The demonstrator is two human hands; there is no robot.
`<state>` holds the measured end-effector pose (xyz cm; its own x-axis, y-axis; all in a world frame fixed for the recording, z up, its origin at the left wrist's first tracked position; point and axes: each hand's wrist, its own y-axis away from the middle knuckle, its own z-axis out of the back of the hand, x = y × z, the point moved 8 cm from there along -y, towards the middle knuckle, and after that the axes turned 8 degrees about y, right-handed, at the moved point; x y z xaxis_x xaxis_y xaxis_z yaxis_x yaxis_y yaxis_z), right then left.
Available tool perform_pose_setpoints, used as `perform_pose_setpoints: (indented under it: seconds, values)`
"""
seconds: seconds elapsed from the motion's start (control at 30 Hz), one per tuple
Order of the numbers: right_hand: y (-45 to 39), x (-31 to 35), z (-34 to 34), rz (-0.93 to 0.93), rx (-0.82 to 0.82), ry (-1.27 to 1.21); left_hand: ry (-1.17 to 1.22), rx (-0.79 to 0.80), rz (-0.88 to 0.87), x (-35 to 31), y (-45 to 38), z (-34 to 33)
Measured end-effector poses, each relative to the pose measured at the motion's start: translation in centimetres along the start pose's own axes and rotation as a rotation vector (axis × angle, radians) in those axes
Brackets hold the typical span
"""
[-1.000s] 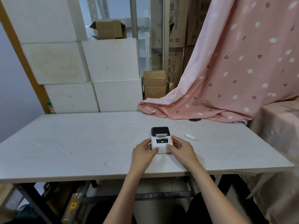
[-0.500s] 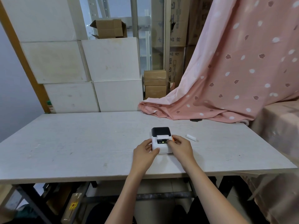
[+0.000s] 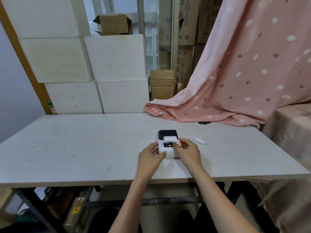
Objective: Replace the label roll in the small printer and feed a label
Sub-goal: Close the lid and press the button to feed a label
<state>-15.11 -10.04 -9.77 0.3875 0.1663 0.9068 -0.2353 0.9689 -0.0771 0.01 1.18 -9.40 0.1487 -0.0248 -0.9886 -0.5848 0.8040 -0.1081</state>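
Nearest the camera, two bare forearms reach out over the front edge of the tabletop [image 3: 84, 148] toward the small printer [image 3: 167, 148], which sits near the middle, a little toward the right. The left hand [image 3: 151, 158] cups the printer's left side and front corner, its fingers [image 3: 155, 149] curled loosely against the white body, steadying it rather than lifting it. The right hand [image 3: 188, 153] rests against the right side, with one fingertip laid on the dark control strip [image 3: 169, 145] beside a lit green indicator; the other fingers are bent inward near an orange tab [image 3: 180, 142] on that side. Whether the fingertip is actually pressing a button cannot be told.

The lid looks shut, and a white strip of label [image 3: 170, 137] shows at the slot under the black top cover [image 3: 167, 132]. From that, the roll seems to be already seated and the cover closed, so the swap itself looks done. What appears to remain is the feed: getting a label to advance out of the slot. The paper showing could be the start of that, but it is too small to judge.

Just beyond and to the right, well clear of the printer, a small white cylinder [image 3: 199, 141] lies on its side, possibly the spent core. Farther back, pink patterned fabric [image 3: 235, 81] spills onto the rear of the tabletop, with white blocks [image 3: 101, 73] and cardboard boxes [image 3: 161, 84] stacked behind.
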Motion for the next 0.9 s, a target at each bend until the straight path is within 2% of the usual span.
perform_pose_setpoints:
  seconds: [0.37, 0.6, 0.9]
  values:
    - [-1.0, -0.5, -0.2, -0.069, 0.054, -0.074, -0.051, 0.007, -0.012, 0.0, -0.1, 0.0]
    - [0.5, 0.1, 0.1, 0.074, 0.050, -0.019, -0.037, 0.006, -0.015, -0.1, 0.0, 0.0]
    - [0.2, -0.6, 0.5, 0.054, 0.048, -0.092, -0.015, 0.015, -0.012, 0.0, -0.1, 0.0]
